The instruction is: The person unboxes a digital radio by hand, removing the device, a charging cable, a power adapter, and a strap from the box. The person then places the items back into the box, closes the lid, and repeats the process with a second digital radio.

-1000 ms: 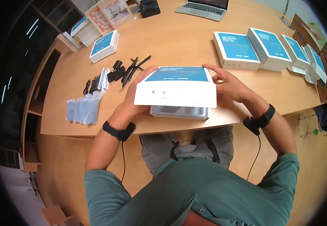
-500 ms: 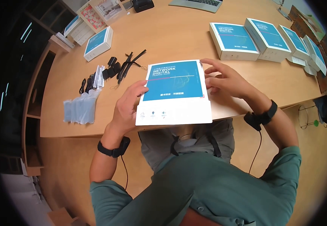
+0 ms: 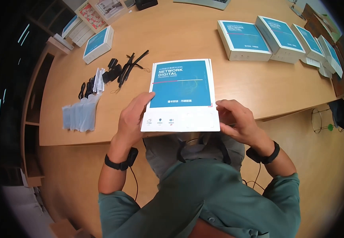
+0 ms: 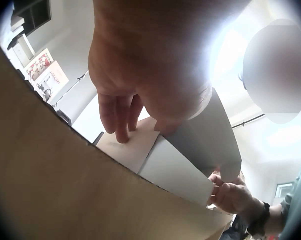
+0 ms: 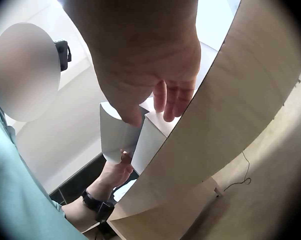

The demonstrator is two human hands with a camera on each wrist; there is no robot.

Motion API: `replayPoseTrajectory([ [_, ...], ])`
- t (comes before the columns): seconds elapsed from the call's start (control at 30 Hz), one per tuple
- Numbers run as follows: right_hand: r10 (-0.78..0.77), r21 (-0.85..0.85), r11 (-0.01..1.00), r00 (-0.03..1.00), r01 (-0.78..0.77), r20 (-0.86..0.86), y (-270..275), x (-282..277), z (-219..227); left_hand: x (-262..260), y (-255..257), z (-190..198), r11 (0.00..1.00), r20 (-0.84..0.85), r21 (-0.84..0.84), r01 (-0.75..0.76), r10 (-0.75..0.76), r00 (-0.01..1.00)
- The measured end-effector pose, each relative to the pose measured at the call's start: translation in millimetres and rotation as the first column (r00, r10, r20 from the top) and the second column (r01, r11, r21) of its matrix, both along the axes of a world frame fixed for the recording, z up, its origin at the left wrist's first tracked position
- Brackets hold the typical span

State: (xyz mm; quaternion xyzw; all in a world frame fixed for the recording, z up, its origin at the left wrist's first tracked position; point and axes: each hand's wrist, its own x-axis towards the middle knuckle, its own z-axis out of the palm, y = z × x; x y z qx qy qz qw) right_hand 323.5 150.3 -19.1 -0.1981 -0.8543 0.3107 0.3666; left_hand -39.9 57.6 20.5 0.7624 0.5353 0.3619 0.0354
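Observation:
A white box with a blue printed lid [image 3: 182, 89] lies at the table's front edge in the head view. Its white front flap [image 3: 184, 121] sticks out toward the person, over the edge. My left hand [image 3: 131, 117] rests along the left side, index fingertip at the lid's edge. In the left wrist view, its fingers [image 4: 121, 117] lie against the box's side wall [image 4: 173, 165], the thumb by the raised flap [image 4: 208, 132]. At the right side is my right hand [image 3: 239, 121], fingers loosely bent, thumb close to the flap's corner. The box's inside is hidden.
Several similar boxes [image 3: 245, 39] stand at the back right, another box [image 3: 98, 44] at the back left. To the left lie black straps [image 3: 128, 73], black adapters [image 3: 111, 73], cables [image 3: 88, 88] and pale wrapped packets [image 3: 80, 114]. A laptop [image 3: 211, 3] sits at the far edge.
The lid has swung down from tilted to flat, and its flap now juts toward the person. My left hand slid nearer along the left side; my right hand came down to the flap's right corner.

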Motion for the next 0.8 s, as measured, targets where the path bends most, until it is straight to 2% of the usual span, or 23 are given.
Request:
replayPoseTrajectory([
  [0.1,-0.034,-0.065,0.997,0.999,0.033,-0.02,-5.4,-2.8,0.2,-1.8,-7.8,3.8,0.992,0.055,-0.121,-0.026,0.033,0.998],
  [0.13,-0.011,-0.01,1.0,0.998,0.01,-0.063,-5.1,-4.5,3.6,-3.6,-9.2,4.3,0.983,0.08,-0.178,-0.041,0.056,0.995],
  [0.27,0.071,0.097,0.994,0.989,-0.059,-0.133,-4.0,-10.8,17.5,-5.0,-8.4,6.4,0.981,0.075,-0.192,-0.018,0.033,0.997],
  [0.37,0.045,0.116,0.993,0.991,-0.031,-0.124,-6.1,-11.5,16.1,-6.0,-9.3,7.5,0.982,0.069,-0.191,-0.007,0.021,0.997],
  [0.4,0.044,0.115,0.993,0.991,-0.029,-0.124,-8.1,-11.1,12.5,-6.3,-10.1,7.0,0.98,0.075,-0.2,-0.006,0.021,0.997],
  [0.47,0.005,-0.007,1.0,0.992,-0.006,-0.128,-12.6,-11.1,4.5,-9.0,-10.5,5.9,0.978,0.08,-0.21,-0.004,0.021,0.997],
  [0.57,-0.037,0.01,0.999,0.991,0.039,-0.128,-13.2,-11.9,2.0,-11.1,-11.8,2.3,0.975,0.032,-0.22,-0.029,0.037,0.999],
  [0.63,-0.07,0.032,0.997,0.991,0.074,-0.116,-12.7,-13.7,1.6,-8.0,-16.3,1.2,0.931,0.171,-0.361,-0.06,0.129,0.977],
  [0.77,-0.148,0.124,0.98,0.987,0.156,-0.071,-10.3,-14.3,-1.8,-7.9,-24.5,1.7,0.912,0.186,-0.404,-0.076,0.164,0.969],
  [0.8,-0.145,0.123,0.981,0.987,0.153,-0.07,-10.4,-14.1,-1.5,-14.9,-27.6,-1.7,0.878,0.333,-0.479,-0.004,0.185,0.925],
])
